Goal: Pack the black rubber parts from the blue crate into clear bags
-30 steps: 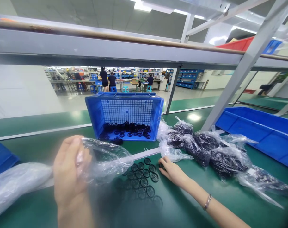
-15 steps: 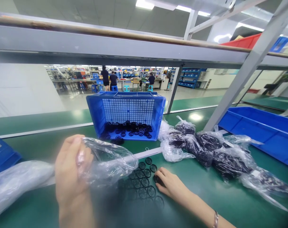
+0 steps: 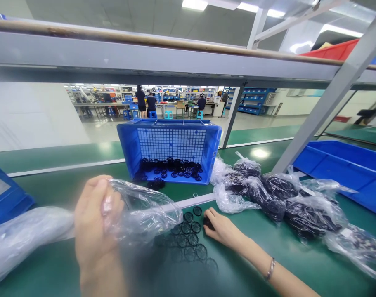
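Note:
My left hand (image 3: 98,214) is closed on the gathered edge of a clear plastic bag (image 3: 147,206), which hangs open toward the right. Several round black parts (image 3: 192,239) lie in rows on the green table, some seen through the bag. Just right of those rows, my right hand (image 3: 220,227) has its fingers curled around dark round parts (image 3: 209,223); how many is hidden. Behind the hands, a blue crate (image 3: 169,152) lies on its side with its opening toward me, and more black parts are heaped inside it.
Filled plastic bags (image 3: 308,214) sit at the right, before a blue bin (image 3: 345,173). A white plastic bundle (image 3: 29,239) and another blue bin (image 3: 8,194) are at the left. A slanted metal post (image 3: 327,90) rises at the right.
The whole view has shifted slightly, so the crate and bags appear further right. My right hand has moved slightly up beside the rows, fingers still curled. My left hand keeps its hold on the bag.

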Motion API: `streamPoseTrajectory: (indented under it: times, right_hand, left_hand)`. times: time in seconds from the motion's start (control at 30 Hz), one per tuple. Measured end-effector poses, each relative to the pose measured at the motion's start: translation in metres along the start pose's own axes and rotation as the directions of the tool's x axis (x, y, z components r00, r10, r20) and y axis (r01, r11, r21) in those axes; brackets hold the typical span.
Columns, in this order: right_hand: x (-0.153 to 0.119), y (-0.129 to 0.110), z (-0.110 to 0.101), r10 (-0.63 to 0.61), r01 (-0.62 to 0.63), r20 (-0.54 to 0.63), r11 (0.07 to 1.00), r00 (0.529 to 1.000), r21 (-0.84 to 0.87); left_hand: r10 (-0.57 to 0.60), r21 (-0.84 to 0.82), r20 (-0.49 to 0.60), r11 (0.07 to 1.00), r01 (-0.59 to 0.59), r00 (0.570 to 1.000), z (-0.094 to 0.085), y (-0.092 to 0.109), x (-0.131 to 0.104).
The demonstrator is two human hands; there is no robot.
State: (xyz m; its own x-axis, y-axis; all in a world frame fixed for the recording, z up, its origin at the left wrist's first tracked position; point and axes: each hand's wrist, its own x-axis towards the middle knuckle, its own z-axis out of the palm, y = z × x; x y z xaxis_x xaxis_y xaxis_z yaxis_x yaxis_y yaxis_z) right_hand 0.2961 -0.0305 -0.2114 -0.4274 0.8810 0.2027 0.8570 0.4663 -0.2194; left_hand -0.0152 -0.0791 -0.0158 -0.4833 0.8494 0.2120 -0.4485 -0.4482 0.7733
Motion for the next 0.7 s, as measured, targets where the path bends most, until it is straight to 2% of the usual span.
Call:
streamPoseTrajectory:
  times: [0.1,0.27,0.37,0.57,0.7]
  right_hand:
    - [0.019,0.005,-0.003,-0.05,0.05,-0.015,0.999,0.999,0.0]
    - [0.04,0.015,-0.003,-0.139,0.139,0.055,0.99,0.989,0.003]
    - [0.033,0.013,-0.006,-0.145,0.143,0.082,0.989,0.986,0.023]
    - [0.004,-0.005,-0.012,-0.286,0.276,0.192,0.958,0.939,0.076]
    - [0.0,-0.004,-0.013,-0.236,0.221,0.208,0.971,0.949,0.094]
  left_hand:
    - [-0.007,0.004,0.0,1.0,0.007,1.0,-0.001,-0.002,0.0]
    - [0.003,-0.012,-0.003,1.0,-0.003,1.0,-0.002,-0.002,0.002]
    - [0.014,-0.019,0.005,1.0,-0.014,1.0,-0.004,-0.001,0.003]
    - [0.022,-0.019,-0.003,1.0,-0.022,1.0,-0.004,0.0,0.003]
    - [0.013,-0.017,-0.008,1.0,-0.013,1.0,-0.002,-0.002,0.002]
